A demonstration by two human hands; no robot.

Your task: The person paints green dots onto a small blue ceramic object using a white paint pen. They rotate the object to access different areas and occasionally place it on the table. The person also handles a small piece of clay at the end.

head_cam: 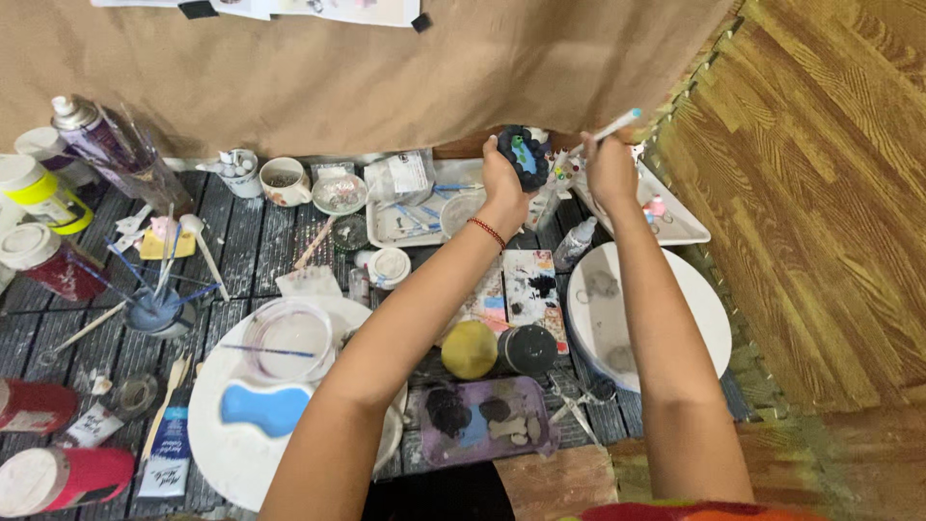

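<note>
Paintwork in hand: my left hand (503, 178) lifts a small dark painted piece (524, 154), blue and green on its face, fingers wrapped round it above the far end of the bench (241, 241); my right hand (610, 169) pinches a thin white-handled brush (608, 129), its tip just beside the piece; below my wrists lie a paint-smeared palette (531, 289), a yellow ball (470, 348) and a black round lid (528, 348); a large white bowl (675, 289) sits at right, a white plate (217, 425) with a blue sponge (265, 405) at left.
</note>
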